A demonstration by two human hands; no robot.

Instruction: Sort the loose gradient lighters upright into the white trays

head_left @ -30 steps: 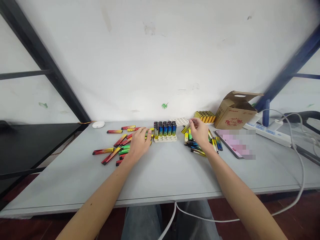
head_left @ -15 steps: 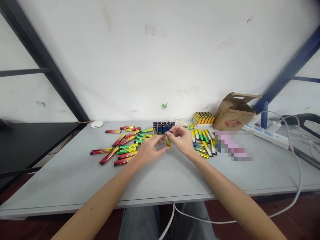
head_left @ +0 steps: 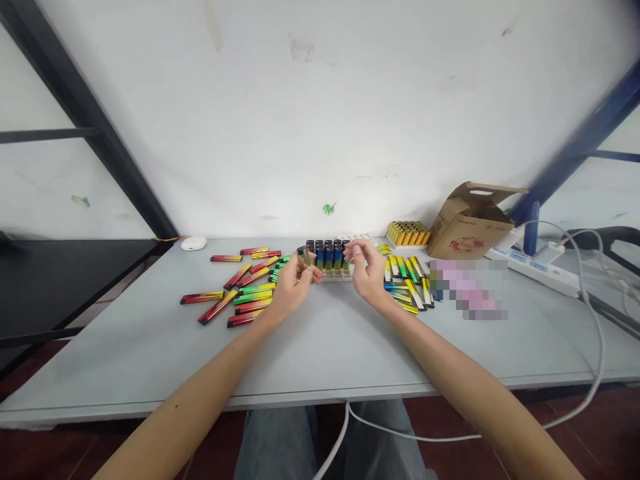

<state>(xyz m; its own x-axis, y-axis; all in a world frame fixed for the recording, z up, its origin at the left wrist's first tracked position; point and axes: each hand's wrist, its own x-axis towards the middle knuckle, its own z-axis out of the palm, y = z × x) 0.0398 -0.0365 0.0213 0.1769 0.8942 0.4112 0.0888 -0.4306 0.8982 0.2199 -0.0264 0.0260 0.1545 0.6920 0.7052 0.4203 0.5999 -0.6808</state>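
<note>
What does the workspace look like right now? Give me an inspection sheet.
Surface: grey table, pieces lying on it.
Job's things: dark-topped pieces upright in a pale tray; loose pieces either side.
Clutter: open cardboard box, white rounded case.
Hands: left hand pinches a slim piece; right hand curled by the tray, contents unclear.
Cables: white cable hangs below the near table edge; power strip at right.
Surroundings: marked white wall, dark bar at left, blue bar at right.

In front of me, the grey bench [head_left: 325, 353] bears shiny coloured sticks [head_left: 253, 307], a white rack [head_left: 344, 275] and an open cardboard box [head_left: 465, 238].
</note>
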